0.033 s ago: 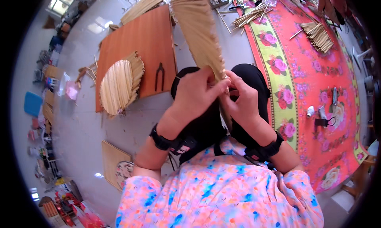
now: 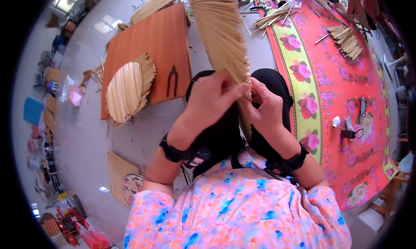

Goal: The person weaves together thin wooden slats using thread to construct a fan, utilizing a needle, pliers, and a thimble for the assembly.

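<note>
Between my knees I hold a long, pleated tan palm-leaf piece [image 2: 219, 32], its wide end reaching away from me. My left hand [image 2: 212, 97] is closed on its left side, with the thumb at the serrated right edge. My right hand [image 2: 266, 108] pinches that same edge just beside the left thumb, and the piece's narrow lower end runs down under it. To the left, on a wooden board [image 2: 167, 32], lie a stack of pale pleated oval pieces [image 2: 123, 91] and dark long-handled pliers [image 2: 172, 82].
A floral mat [image 2: 346, 75] on the right holds stick bundles [image 2: 344, 41] and small tools [image 2: 349, 132]. Another person's bare legs [image 2: 359, 13] show at the top right. A smaller board [image 2: 117, 171] and a blue plastic item [image 2: 34, 111] lie on the tiled floor at left.
The leaf piece has turned slightly, its upper part shifting right and showing more of its pleats. My hands keep their grip. The whole view has shifted slightly.
</note>
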